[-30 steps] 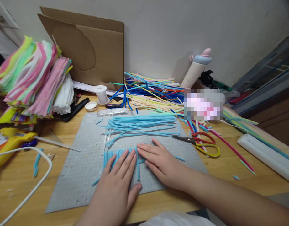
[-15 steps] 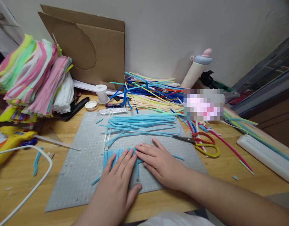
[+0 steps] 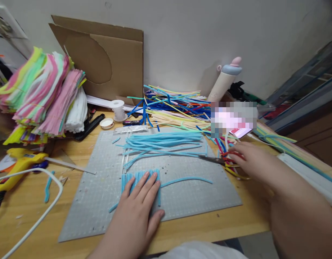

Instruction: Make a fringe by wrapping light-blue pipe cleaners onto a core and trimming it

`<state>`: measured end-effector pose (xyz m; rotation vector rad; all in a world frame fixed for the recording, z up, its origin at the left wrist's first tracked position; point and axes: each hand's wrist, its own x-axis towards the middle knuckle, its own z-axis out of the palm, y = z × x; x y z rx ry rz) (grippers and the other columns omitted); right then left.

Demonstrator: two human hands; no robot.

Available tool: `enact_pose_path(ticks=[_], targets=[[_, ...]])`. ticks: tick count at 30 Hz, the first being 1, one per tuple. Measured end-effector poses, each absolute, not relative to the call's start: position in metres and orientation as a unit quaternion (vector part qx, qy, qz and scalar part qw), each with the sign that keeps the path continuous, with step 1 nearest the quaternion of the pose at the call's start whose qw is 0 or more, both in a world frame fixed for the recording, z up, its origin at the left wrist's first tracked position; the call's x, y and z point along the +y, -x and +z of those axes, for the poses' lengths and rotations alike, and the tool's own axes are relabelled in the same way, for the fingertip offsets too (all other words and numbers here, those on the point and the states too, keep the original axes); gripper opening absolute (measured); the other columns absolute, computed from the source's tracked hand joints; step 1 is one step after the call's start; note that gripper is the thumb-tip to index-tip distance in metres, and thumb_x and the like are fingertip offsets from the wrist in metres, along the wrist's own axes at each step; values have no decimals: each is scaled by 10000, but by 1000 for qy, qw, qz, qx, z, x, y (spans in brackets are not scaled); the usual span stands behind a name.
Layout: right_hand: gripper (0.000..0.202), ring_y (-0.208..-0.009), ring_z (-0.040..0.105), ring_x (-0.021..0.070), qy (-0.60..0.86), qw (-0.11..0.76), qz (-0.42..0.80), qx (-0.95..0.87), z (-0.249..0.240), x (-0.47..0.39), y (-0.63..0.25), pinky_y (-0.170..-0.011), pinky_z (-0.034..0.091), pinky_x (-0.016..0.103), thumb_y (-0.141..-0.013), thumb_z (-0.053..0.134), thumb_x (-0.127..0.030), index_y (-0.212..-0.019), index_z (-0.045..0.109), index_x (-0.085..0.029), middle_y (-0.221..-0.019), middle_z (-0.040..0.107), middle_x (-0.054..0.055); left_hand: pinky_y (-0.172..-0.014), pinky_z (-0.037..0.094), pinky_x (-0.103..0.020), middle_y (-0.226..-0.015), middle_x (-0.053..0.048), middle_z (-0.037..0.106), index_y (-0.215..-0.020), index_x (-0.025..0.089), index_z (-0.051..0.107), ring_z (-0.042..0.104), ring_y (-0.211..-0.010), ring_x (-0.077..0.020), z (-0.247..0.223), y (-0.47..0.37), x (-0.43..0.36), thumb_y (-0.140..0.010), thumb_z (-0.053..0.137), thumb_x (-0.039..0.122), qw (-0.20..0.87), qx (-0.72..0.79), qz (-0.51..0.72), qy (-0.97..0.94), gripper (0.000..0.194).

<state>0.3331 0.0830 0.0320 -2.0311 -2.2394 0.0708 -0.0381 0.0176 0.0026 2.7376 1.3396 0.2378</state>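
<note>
My left hand (image 3: 140, 203) lies flat, fingers spread, over a row of short light blue pipe cleaners (image 3: 125, 180) set side by side on a grey cutting mat (image 3: 193, 205). One long blue pipe cleaner (image 3: 193, 178) crosses them and sticks out to the right; its other end shows at the lower left. At the mat's right edge my right hand (image 3: 248, 160) has its fingers closed on the red handle of the scissors (image 3: 213, 159). Their dark blades point left and rest on the mat. Farther up lies a loose bundle of long blue pipe cleaners (image 3: 166, 141).
A yellow glue gun (image 3: 16, 169) and its white cable (image 3: 44, 212) occupy the left side. Behind are bundled coloured pipe cleaners (image 3: 44, 93), cardboard (image 3: 122, 64), a white spool (image 3: 117, 109) and a mixed pile (image 3: 174, 104). A bottle (image 3: 224, 82) leans against the wall.
My right hand has left the row of blue pipe cleaners and moved right to the scissors' handles. My left hand stays on the row. The view has shifted slightly.
</note>
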Motion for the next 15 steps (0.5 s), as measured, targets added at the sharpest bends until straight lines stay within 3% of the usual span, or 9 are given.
enact_pose_path(ticks=[2, 6, 12, 15], targets=[[251, -854, 614, 284, 652, 29, 47, -756, 18, 75, -356, -740, 485, 413, -798, 478, -207, -939, 681, -169, -933, 657, 142, -1057, 282, -524, -1473, -37, 337, -1384, 235, 349, 326, -1334, -267, 3, 38, 18, -870, 468, 390, 46, 437, 74, -895, 551], [337, -1014, 566, 284, 613, 63, 47, -786, -2, 62, -360, -851, 458, 419, -755, 487, -158, -1065, 619, -162, -1120, 608, 140, -1056, 286, -522, -1472, -37, 340, -1384, 243, 349, 333, -1330, -268, 3, 39, 18, -869, 474, 386, 51, 435, 79, -895, 549], [277, -860, 574, 240, 606, 61, 61, -790, 14, 65, -361, -762, 459, 360, -682, 480, -115, -926, 598, -171, -954, 615, 117, -1051, 301, -523, -1468, -19, 348, -1403, 283, 307, 339, -1329, -262, 5, 38, 18, -873, 474, 373, 49, 443, 76, -892, 563], [242, -793, 569, 221, 608, 71, 89, -786, 27, 67, -366, -707, 449, 331, -714, 496, -139, -933, 598, -164, -902, 615, 121, -1051, 306, -523, -1474, -14, 336, -1398, 287, 320, 330, -1334, -262, 6, 39, 19, -876, 469, 382, 50, 440, 69, -894, 551]])
